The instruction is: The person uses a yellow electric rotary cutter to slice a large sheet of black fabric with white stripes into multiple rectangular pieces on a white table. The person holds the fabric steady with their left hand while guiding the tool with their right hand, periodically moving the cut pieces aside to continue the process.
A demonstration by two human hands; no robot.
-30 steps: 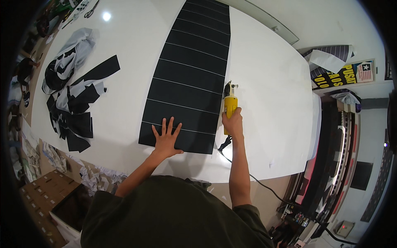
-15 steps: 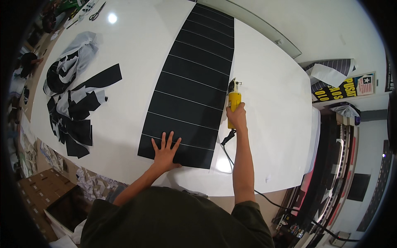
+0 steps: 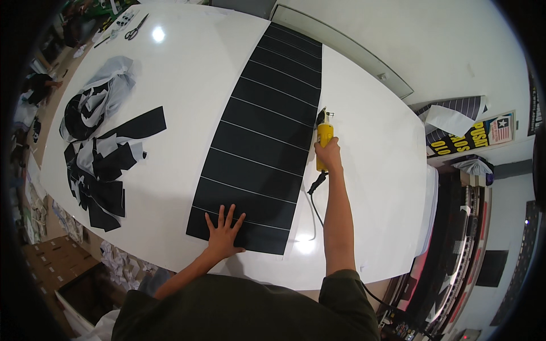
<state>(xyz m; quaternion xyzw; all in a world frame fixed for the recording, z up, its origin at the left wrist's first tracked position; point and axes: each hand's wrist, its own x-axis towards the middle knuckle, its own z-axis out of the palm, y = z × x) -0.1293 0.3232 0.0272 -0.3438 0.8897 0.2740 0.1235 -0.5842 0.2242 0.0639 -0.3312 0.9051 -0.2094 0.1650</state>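
Black sheet (image 3: 256, 153) ruled with thin pale crosswise lines lay flat on the white bench (image 3: 375, 170) in front of you, its near edge close to your body and its narrower-looking end reaching toward the far side. Your left hand (image 3: 223, 238) was pressed on its near end, palm down, with the fingers spread wide and grasping nothing. Your right hand (image 3: 328, 154) was just beside the sheet's right edge, its fingers wrapped around the body of a yellow power tool (image 3: 325, 134). That tool pointed away from you, and its dark metal head (image 3: 322, 116) sat at the sheet's right edge; whether it touched the material, you could not tell from this view. A black cord (image 3: 316, 210) ran from the tool's near end back past your right forearm.

Well to the left of the sheet, black and grey scraps (image 3: 105, 196) lay in a loose heap, with a translucent bag (image 3: 122, 68) beyond them. Scissors (image 3: 135, 29) rested near the bench's far left corner. Past the bench, long rolls (image 3: 449, 244) stood to your right, and crumpled paper (image 3: 122, 258) and brown cardboard (image 3: 54, 261) lay low on your left.
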